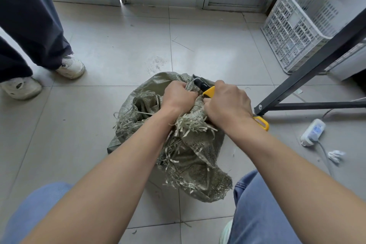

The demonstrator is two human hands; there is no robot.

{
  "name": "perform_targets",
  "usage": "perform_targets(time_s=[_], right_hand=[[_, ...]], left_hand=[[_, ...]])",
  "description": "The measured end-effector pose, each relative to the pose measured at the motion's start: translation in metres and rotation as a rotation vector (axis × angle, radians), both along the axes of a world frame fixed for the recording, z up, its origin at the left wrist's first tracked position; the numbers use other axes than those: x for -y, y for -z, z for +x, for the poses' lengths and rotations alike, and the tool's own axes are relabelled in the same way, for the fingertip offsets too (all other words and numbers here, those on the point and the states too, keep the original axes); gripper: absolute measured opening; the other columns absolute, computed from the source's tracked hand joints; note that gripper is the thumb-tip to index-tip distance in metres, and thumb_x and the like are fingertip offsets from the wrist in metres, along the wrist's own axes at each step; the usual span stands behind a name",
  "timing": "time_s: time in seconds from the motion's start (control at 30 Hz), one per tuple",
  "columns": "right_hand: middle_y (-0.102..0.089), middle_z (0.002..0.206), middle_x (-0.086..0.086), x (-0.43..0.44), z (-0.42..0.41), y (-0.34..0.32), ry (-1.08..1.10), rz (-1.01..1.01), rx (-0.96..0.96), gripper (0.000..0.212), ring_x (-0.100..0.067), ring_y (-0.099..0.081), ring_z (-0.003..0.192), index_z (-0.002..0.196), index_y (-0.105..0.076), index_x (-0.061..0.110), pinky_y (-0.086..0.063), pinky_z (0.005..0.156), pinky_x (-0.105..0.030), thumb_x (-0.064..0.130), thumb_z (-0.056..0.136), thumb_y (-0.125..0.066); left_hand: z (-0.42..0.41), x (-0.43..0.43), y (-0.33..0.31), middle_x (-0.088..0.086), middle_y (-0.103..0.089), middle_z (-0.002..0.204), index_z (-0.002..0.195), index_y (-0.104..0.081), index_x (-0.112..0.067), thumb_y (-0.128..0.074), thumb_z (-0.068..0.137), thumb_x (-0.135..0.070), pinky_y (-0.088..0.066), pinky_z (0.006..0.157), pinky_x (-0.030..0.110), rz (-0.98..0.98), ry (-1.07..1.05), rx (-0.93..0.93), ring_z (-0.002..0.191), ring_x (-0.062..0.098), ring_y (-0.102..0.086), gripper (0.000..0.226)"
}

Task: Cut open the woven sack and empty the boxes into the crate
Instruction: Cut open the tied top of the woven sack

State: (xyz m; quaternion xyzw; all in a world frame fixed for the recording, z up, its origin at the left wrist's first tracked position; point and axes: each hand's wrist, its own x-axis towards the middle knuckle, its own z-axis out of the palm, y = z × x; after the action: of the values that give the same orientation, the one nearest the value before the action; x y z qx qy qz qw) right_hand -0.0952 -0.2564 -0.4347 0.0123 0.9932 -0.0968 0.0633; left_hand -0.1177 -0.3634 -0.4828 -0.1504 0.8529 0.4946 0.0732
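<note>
A grey-green woven sack [190, 156] lies crumpled on the tiled floor in front of me, its top bunched and its cut edges frayed into loose strips. My left hand [178, 97] clenches the gathered neck of the sack. My right hand [227, 103] grips a yellow and black utility knife [206, 88]; its front end pokes into the fabric beside my left fist, and the yellow tail sticks out behind my wrist. A white lattice plastic crate [297, 27] stands at the far right by the wall. No boxes show; the sack hides its contents.
Another person's legs and white shoes [71, 67] stand at the left. A dark metal frame leg [309, 69] slants down on the right, close to my right hand. A white power strip [314, 131] with its cable lies on the floor to the right. My knees flank the sack.
</note>
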Motion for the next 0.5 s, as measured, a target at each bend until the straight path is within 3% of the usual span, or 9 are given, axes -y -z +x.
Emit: perform_targets(time_s=[0.07, 0.17, 0.23, 0.27, 0.3, 0.33, 0.37, 0.43, 0.5], right_hand=[[-0.064, 0.113, -0.017, -0.001, -0.015, 0.001, 0.057, -0.083, 0.040, 0.022, -0.038, -0.058, 0.106, 0.102, -0.061, 0.010, -0.041, 0.075, -0.033, 0.022, 0.083, -0.058], [-0.066, 0.107, -0.016, 0.000, -0.031, 0.006, 0.079, -0.179, 0.095, 0.013, -0.035, -0.060, 0.100, 0.086, -0.060, 0.014, -0.037, 0.070, -0.029, 0.022, 0.077, -0.063], [-0.067, 0.107, -0.015, 0.001, -0.035, 0.012, 0.070, -0.213, 0.125, 0.017, -0.034, -0.061, 0.099, 0.088, -0.062, 0.012, -0.039, 0.069, -0.029, 0.023, 0.076, -0.065], [-0.067, 0.108, -0.015, 0.001, -0.035, 0.014, 0.069, -0.225, 0.139, 0.021, -0.034, -0.061, 0.099, 0.092, -0.065, 0.011, -0.041, 0.070, -0.029, 0.023, 0.075, -0.066], [-0.067, 0.108, -0.015, 0.002, -0.035, 0.015, 0.070, -0.237, 0.145, 0.023, -0.034, -0.062, 0.099, 0.095, -0.066, 0.011, -0.044, 0.071, -0.029, 0.023, 0.075, -0.067], [-0.067, 0.107, -0.015, 0.001, -0.033, 0.016, 0.070, -0.245, 0.142, 0.021, -0.034, -0.062, 0.096, 0.092, -0.065, 0.011, -0.044, 0.071, -0.029, 0.023, 0.075, -0.066], [-0.067, 0.102, -0.016, 0.000, -0.031, 0.017, 0.069, -0.242, 0.132, 0.016, -0.034, -0.060, 0.091, 0.087, -0.063, 0.011, -0.042, 0.069, -0.030, 0.023, 0.075, -0.065], [-0.062, 0.090, -0.015, -0.003, -0.023, 0.017, 0.066, -0.214, 0.105, 0.010, -0.033, -0.054, 0.082, 0.079, -0.057, 0.013, -0.039, 0.067, -0.030, 0.021, 0.075, -0.061], [-0.054, 0.083, -0.011, -0.007, -0.015, 0.013, 0.068, -0.190, 0.078, 0.009, -0.032, -0.051, 0.081, 0.078, -0.054, 0.013, -0.036, 0.067, -0.030, 0.020, 0.076, -0.059]], left_hand=[[0.000, -0.001, -0.004, 0.016, -0.040, 0.054, 0.063, -0.057, -0.004, -0.059, 0.080, -0.007, -0.023, 0.049, 0.028, -0.014, 0.019, -0.011, 0.050, 0.018, -0.029, 0.017], [0.001, 0.003, -0.005, 0.003, -0.036, 0.053, 0.057, -0.040, -0.012, -0.056, 0.081, -0.004, -0.021, 0.046, 0.027, -0.061, 0.029, 0.040, 0.049, 0.016, -0.030, 0.030], [0.001, 0.005, -0.001, 0.007, -0.041, 0.056, 0.062, -0.045, -0.009, -0.056, 0.081, -0.006, -0.022, 0.047, 0.026, -0.086, 0.033, 0.066, 0.055, 0.027, -0.040, 0.022], [0.003, 0.006, 0.001, 0.014, -0.045, 0.058, 0.064, -0.050, -0.007, -0.056, 0.082, -0.006, -0.022, 0.048, 0.026, -0.091, 0.031, 0.072, 0.071, 0.013, -0.029, 0.018], [0.004, 0.007, 0.003, 0.019, -0.051, 0.063, 0.069, -0.055, -0.004, -0.057, 0.082, -0.007, -0.025, 0.049, 0.027, -0.096, 0.033, 0.073, 0.107, 0.018, -0.051, 0.014], [0.004, 0.009, 0.005, 0.019, -0.059, 0.072, 0.073, -0.058, -0.002, -0.057, 0.083, -0.009, -0.030, 0.053, 0.026, -0.100, 0.035, 0.071, 0.075, 0.015, -0.035, 0.011], [0.004, 0.012, 0.007, 0.018, -0.066, 0.085, 0.081, -0.062, -0.002, -0.058, 0.084, -0.011, -0.035, 0.059, 0.025, -0.111, 0.029, 0.062, 0.076, 0.031, -0.056, 0.010], [0.003, 0.018, 0.008, 0.015, -0.070, 0.101, 0.098, -0.068, -0.001, -0.060, 0.083, -0.013, -0.038, 0.067, 0.026, -0.137, -0.010, 0.040, 0.081, 0.027, -0.061, 0.020], [0.001, 0.020, 0.008, 0.012, -0.069, 0.091, 0.092, -0.070, -0.003, -0.060, 0.081, -0.012, -0.039, 0.066, 0.026, -0.159, -0.020, 0.029, 0.076, 0.025, -0.059, 0.017]])
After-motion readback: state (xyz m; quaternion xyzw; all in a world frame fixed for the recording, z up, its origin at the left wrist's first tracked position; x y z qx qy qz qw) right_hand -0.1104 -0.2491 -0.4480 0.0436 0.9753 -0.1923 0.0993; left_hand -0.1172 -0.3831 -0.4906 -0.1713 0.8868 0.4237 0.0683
